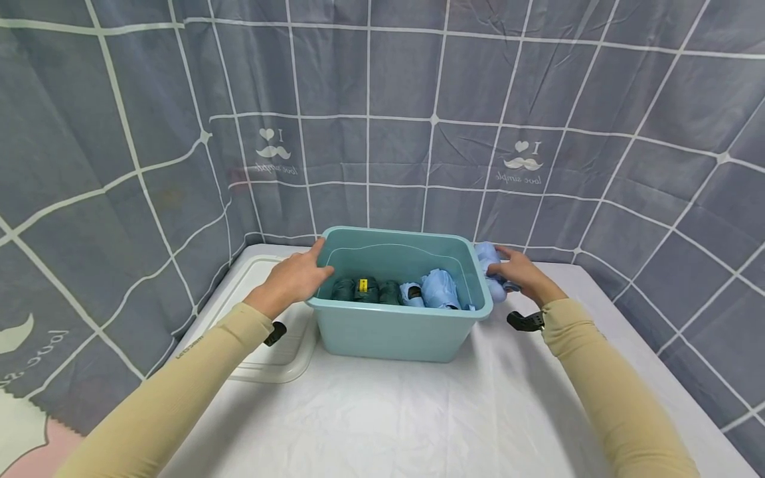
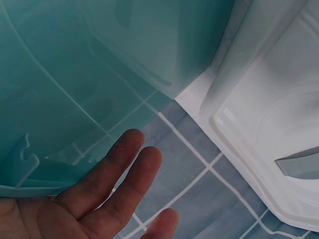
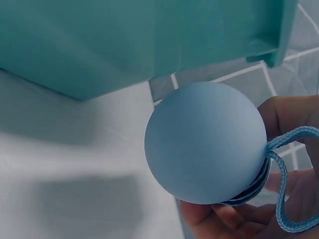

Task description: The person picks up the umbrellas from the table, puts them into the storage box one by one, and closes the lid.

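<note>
A teal plastic bin [image 1: 382, 332] stands on the white-covered table. My left hand [image 1: 297, 275] is at its left rim, index finger and thumb spread. In the left wrist view the fingers [image 2: 132, 174] extend fairly straight beside the bin's outer wall. Just outside the bin's right end, my right hand [image 1: 521, 273] grips a light blue folded umbrella [image 1: 487, 255], its round end [image 3: 207, 142] and cord loop [image 3: 286, 184] showing in the right wrist view. Inside the bin lie dark green rolled bundles [image 1: 366, 290], one with a yellow label, and light blue ones [image 1: 440, 289].
A white lid [image 1: 269, 355] lies on the table left of the bin, partly behind my left arm. Grey checked cloth [image 1: 394, 153] hangs behind and at both sides. White cloth covers the table [image 1: 388, 411].
</note>
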The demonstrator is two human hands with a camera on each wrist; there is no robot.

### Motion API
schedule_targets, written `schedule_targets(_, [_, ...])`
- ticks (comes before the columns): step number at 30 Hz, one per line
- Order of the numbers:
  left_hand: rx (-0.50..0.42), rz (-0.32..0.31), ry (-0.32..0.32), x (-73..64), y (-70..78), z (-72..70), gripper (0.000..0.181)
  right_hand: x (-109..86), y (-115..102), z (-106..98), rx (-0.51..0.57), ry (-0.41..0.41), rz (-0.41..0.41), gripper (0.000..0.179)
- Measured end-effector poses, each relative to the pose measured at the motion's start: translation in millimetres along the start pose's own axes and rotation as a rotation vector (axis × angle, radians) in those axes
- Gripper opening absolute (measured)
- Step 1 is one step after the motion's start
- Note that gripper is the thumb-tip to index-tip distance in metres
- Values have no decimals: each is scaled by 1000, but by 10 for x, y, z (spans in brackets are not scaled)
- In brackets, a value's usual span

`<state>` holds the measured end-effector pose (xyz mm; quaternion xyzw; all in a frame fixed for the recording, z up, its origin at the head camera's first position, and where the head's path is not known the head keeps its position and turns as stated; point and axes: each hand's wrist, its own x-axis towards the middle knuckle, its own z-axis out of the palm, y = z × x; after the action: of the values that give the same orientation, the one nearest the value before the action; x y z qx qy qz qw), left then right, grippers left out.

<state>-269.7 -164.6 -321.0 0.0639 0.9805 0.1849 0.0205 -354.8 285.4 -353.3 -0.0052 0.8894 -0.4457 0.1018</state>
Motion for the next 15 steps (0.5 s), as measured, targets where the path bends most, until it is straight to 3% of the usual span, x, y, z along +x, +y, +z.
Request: schedule_targets(15, [-10, 7, 8, -6, 6, -5, 80, -315, -321, -219, -30, 26, -38, 87])
